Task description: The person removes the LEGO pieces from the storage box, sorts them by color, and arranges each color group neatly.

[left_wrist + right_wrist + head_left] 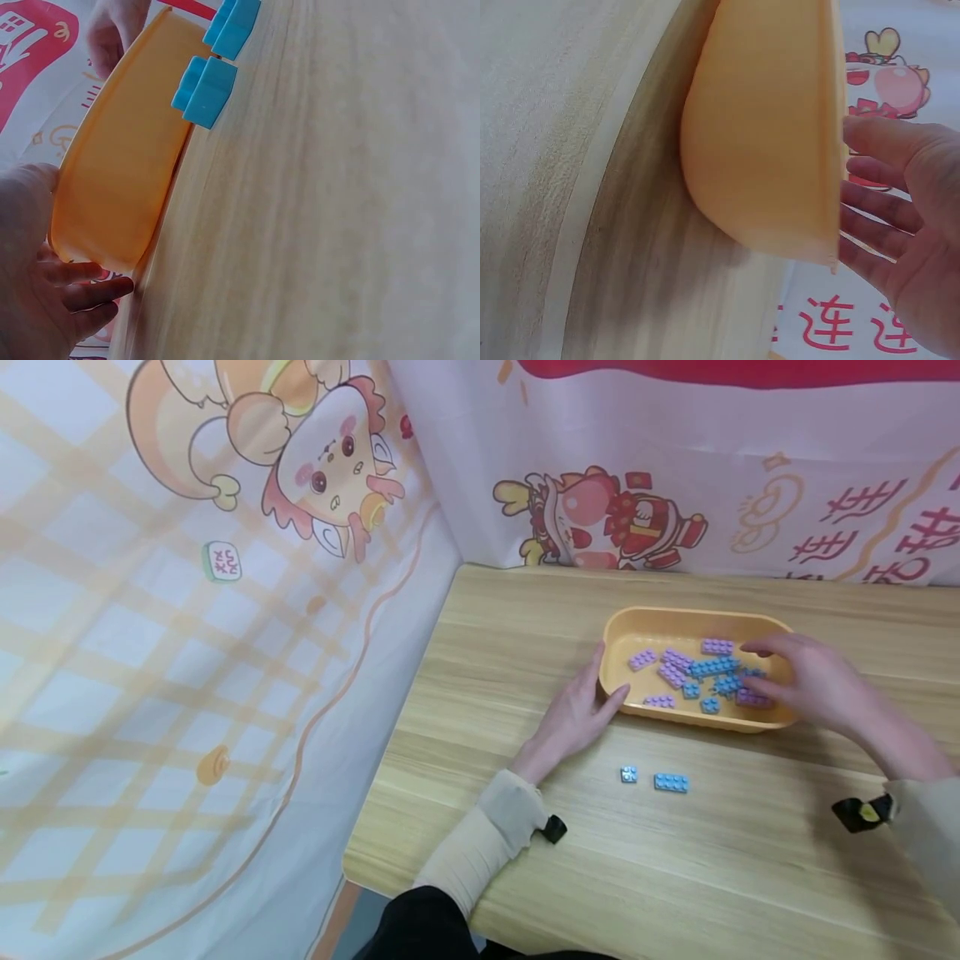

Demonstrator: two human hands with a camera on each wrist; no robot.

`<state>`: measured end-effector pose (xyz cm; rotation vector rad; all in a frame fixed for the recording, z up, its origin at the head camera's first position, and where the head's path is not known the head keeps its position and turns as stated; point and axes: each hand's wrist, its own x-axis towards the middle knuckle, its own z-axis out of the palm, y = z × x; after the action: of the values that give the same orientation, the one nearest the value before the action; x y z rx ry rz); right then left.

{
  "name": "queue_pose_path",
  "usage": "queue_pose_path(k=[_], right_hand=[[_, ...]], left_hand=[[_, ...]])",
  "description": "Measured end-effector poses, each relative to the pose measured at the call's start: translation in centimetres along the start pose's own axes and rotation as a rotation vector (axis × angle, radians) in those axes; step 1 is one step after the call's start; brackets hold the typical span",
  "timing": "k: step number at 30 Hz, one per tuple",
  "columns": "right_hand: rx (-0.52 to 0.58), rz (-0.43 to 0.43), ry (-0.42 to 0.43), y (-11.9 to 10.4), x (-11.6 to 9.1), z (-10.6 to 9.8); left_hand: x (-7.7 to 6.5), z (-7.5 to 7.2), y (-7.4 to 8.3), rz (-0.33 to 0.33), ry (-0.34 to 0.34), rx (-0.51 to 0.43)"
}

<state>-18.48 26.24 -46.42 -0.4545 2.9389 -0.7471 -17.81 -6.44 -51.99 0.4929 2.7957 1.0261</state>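
An orange tray (701,724) on the wooden table holds several purple bricks (717,647) and blue bricks (714,667). My left hand (573,714) grips the tray's left end, its thumb at the near rim and its fingers along the end wall. Over the tray's right end my right hand (821,681) reaches in, thumb and fingers spread apart above the bricks. In the right wrist view the tray wall hides those fingertips. In front of the tray lie a small square blue brick (628,774) and a longer blue brick (671,782), side by side and apart.
The wooden table (525,635) has its left edge beside a printed cloth (247,693). Another printed cloth (465,468) hangs behind the table's back edge. A black strap (553,829) shows at the left cuff, and another (862,814) at the right.
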Motion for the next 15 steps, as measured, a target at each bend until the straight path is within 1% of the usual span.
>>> queue_pose_path(k=[7,15], right_hand=[[-0.013,0.007,-0.046,0.6,1.3,0.7],[-0.042,0.014,-0.104,0.7,2.2,0.8]], left_hand=[[-0.1,0.0,-0.2,-0.003,-0.003,-0.012],[0.1,0.2,-0.3,-0.001,-0.004,-0.017]])
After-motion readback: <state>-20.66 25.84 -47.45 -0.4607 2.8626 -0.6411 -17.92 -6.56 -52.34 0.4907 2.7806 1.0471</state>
